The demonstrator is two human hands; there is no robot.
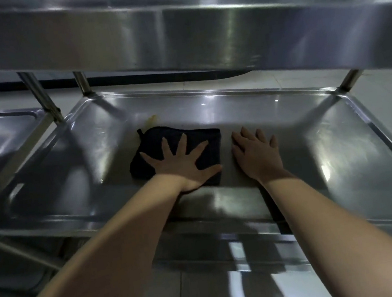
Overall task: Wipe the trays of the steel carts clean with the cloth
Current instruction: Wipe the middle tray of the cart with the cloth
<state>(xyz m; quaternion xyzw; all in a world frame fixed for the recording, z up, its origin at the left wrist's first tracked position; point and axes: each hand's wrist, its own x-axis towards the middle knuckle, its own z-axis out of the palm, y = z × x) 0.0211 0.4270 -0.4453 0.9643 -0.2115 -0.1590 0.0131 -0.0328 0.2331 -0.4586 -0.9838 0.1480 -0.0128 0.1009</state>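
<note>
Pressing the dark folded cloth (154, 141), left hand (182, 167) splayed flat to spread force; right hand (258, 155), flat and empty, braced on the steel tray (325, 136).

The left forearm (112, 236) and right forearm (324, 218) are bare, long and slender, widening toward the lower edge of the view. The left grip (182, 166) is bare too; all five of its fingers show, long and thin with narrow tips. The right grip (257, 156) is likewise bare, its back broad and smooth (the light is dim, so nails and fine marks cannot be made out). Shadow covers both grips and the wrists.
</note>
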